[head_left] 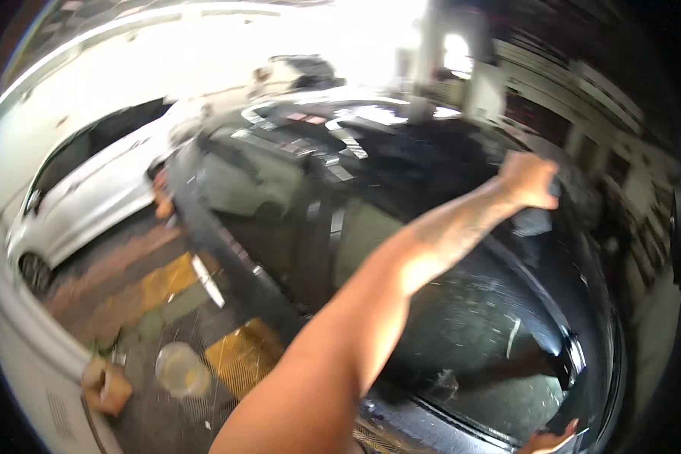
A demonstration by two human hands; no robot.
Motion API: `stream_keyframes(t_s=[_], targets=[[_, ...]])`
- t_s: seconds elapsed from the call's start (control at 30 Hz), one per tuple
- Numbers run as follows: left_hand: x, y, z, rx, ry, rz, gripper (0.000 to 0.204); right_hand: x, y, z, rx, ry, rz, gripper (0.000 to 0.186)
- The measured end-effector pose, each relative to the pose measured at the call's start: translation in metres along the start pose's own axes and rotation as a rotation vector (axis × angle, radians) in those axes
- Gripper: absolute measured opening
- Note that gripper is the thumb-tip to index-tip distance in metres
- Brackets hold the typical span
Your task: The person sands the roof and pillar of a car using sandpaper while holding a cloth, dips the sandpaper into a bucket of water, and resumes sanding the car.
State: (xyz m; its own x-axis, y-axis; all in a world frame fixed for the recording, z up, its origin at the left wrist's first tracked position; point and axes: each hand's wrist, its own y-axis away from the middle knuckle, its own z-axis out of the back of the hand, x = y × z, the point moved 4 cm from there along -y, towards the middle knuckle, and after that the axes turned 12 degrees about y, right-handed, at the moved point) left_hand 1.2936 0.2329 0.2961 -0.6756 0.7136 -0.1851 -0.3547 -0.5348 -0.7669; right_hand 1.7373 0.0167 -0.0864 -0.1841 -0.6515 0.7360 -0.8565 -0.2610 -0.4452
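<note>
Forearm (371, 303) is stretching out across the wet black car (461, 333); left hand (528, 180) is closing its grip, probably on a cloth, blurred. Right hand (546, 441) is resting flat at the car's edge. Wiping step; next pass needs steady pressure.

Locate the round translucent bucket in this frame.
In the head view, the round translucent bucket sits at lower left on the wet pavement, beside a yellow painted ground patch, left of the dark car.

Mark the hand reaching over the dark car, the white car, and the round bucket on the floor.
left hand (528, 180): head view, back of the closed fist.
white car (102, 193): head view, side door panel.
bucket (181, 369): head view, its pale inside.
</note>
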Motion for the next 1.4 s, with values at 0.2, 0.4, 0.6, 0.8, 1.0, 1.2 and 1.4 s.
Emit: stream_keyframes(t_s=[0.2,0.4,0.6,0.8,1.0,1.2,1.4], targets=[[-0.007,0.099,0.102,-0.653,0.239,-0.051,0.050,0.002,0.156,-0.023,0.825,0.222,1.156,0.053],[0.020,0.407,0.202,-0.705,0.210,0.232,0.053,0.036,0.419,-0.079,2.108,0.986,0.132,0.056],[0.036,0.769,0.206,-0.335,0.196,1.272,0.071,0.055,0.602,-0.117,2.454,1.176,-0.245,0.040],[-0.070,1.030,0.250,-0.125,0.113,2.125,0.080,-0.013,0.744,-0.161,2.610,0.877,-0.427,0.038],[-0.231,1.145,0.291,-0.608,-0.208,2.730,0.067,-0.014,0.952,-0.195,2.766,0.483,-0.232,0.032],[-0.345,1.155,0.255,-1.007,-0.389,2.858,0.069,0.087,1.117,-0.142,3.226,0.329,-0.147,0.025],[-0.382,1.198,0.168,-1.133,-0.263,2.900,0.073,0.135,1.240,-0.077,3.247,0.070,-0.416,0.023]])
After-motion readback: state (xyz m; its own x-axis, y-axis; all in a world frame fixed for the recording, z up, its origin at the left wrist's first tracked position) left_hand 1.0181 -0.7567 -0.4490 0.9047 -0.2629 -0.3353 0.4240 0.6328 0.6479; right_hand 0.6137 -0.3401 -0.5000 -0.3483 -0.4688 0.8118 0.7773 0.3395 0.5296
